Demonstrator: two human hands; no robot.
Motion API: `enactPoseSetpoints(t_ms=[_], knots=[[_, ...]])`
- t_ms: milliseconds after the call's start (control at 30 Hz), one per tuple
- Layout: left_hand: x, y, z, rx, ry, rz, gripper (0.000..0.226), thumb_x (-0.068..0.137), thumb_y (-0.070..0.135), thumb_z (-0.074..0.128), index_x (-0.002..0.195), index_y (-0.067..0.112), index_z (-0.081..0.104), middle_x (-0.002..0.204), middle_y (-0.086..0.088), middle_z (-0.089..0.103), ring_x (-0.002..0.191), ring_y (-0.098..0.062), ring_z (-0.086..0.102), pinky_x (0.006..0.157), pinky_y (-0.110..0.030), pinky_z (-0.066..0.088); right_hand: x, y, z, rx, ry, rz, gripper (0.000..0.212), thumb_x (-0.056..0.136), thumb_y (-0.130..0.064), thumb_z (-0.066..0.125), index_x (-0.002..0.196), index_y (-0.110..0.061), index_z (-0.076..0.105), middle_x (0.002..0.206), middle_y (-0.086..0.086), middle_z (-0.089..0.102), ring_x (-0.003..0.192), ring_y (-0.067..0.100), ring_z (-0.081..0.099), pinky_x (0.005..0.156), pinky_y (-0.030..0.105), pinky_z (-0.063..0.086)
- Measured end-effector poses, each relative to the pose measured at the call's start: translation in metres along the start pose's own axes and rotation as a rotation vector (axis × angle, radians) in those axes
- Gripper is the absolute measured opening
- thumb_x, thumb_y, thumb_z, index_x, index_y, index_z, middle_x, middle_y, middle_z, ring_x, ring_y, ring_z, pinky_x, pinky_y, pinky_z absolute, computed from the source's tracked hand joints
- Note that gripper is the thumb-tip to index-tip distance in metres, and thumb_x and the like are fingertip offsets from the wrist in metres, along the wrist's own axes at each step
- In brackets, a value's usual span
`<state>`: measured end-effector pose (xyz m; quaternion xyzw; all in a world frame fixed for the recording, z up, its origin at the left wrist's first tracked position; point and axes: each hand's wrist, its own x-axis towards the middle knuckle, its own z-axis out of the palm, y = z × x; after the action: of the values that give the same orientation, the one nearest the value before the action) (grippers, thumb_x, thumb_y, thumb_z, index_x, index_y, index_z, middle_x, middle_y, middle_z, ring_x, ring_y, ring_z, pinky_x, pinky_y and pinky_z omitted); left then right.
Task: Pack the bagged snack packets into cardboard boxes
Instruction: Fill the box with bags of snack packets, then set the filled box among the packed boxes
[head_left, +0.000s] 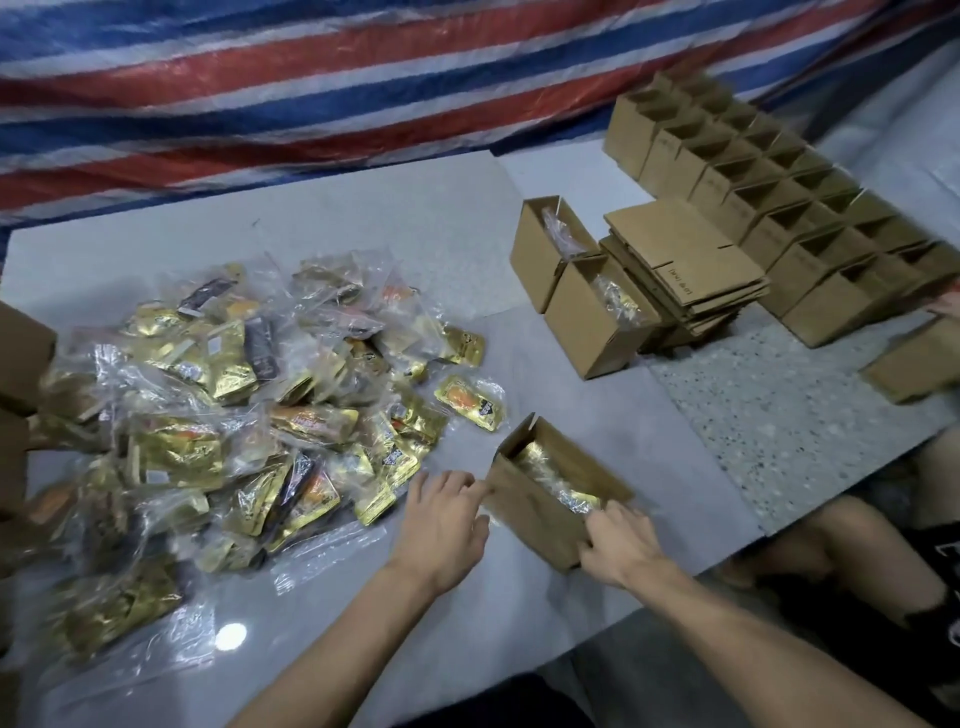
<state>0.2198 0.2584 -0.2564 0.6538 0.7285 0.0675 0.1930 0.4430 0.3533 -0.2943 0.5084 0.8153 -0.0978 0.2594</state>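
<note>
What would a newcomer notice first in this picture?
A big heap of bagged snack packets, shiny gold, covers the left of the grey work surface. In front, the left hand touches and the right hand grips an open cardboard box with a bag inside. Rows of empty boxes stand at the far right.

Forearms extended, left hand (447, 519) flat, fingers straight, right hand (621, 545) gripping box (530, 514)

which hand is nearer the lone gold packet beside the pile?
Left. The left hand lies just this side of the lone packet, fingertips on the box; the right hand grips the box's near end, farther right.
</note>
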Motion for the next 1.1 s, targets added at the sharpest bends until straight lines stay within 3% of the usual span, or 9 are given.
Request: enactPoseSetpoints(t_ms=[200,333,600,833,900,1000,1100], knots=[[0.009,-0.001,-0.019,-0.078,0.056,-0.036,0.037,0.100,0.035,0.044,0.137,0.035,0.048,0.134,0.015,0.049,0.132,-0.010,0.039,0.118,-0.036,0.006,0.023,0.041,-0.013,0.095,-0.005,0.178,0.018,0.082,-0.029,0.053,0.094,-0.018,0.062,0.110,0.008,0.067,0.106,0.029,0.062,0.086,0.035,0.046],[0.016,-0.002,-0.025,-0.112,0.042,-0.053,0.036,0.100,0.035,0.044,0.136,0.035,0.049,0.133,0.015,0.049,0.132,-0.011,0.041,0.118,-0.038,0.011,0.041,0.060,-0.021,0.181,-0.005,0.283,0.007,0.074,-0.022,0.055,0.080,-0.018,0.054,0.100,0.006,0.069,0.095,0.027,0.065,0.072,0.032,0.039],[0.051,0.008,-0.045,-0.111,0.070,-0.009,0.036,0.100,0.032,0.046,0.135,0.033,0.051,0.131,0.012,0.053,0.129,-0.014,0.044,0.114,-0.034,0.017,0.083,0.068,-0.051,0.372,0.058,0.420,0.007,0.076,-0.018,0.057,0.083,-0.016,0.054,0.105,0.011,0.069,0.101,0.031,0.063,0.074,0.033,0.038],[0.072,0.013,-0.066,-0.138,0.117,-0.001,0.035,0.099,0.032,0.047,0.133,0.034,0.053,0.132,0.014,0.052,0.128,-0.013,0.044,0.111,-0.032,0.017,0.107,0.083,-0.066,0.419,0.090,0.529,0.023,0.084,-0.021,0.059,0.104,-0.013,0.062,0.118,0.014,0.066,0.115,0.032,0.059,0.095,0.040,0.042],[0.075,0.011,-0.070,-0.152,0.132,-0.005,0.034,0.098,0.031,0.048,0.132,0.034,0.054,0.131,0.014,0.053,0.127,-0.013,0.045,0.111,-0.032,0.017,0.110,0.087,-0.066,0.410,0.097,0.556,0.020,0.083,-0.020,0.059,0.101,-0.012,0.062,0.114,0.013,0.067,0.114,0.032,0.060,0.098,0.043,0.041],[0.076,0.006,-0.071,-0.160,0.137,-0.018,0.033,0.098,0.030,0.049,0.130,0.035,0.056,0.128,0.015,0.054,0.125,-0.013,0.046,0.111,-0.031,0.017,0.112,0.092,-0.068,0.401,0.113,0.567,0.010,0.081,-0.016,0.058,0.091,-0.013,0.058,0.108,0.012,0.068,0.107,0.030,0.062,0.088,0.038,0.042],[0.074,-0.002,-0.068,-0.170,0.119,-0.043,0.032,0.097,0.030,0.049,0.128,0.035,0.057,0.128,0.015,0.054,0.126,-0.013,0.045,0.111,-0.031,0.016,0.115,0.100,-0.071,0.388,0.125,0.581,0.007,0.081,-0.014,0.059,0.088,-0.013,0.058,0.105,0.012,0.069,0.106,0.029,0.063,0.092,0.038,0.046]])
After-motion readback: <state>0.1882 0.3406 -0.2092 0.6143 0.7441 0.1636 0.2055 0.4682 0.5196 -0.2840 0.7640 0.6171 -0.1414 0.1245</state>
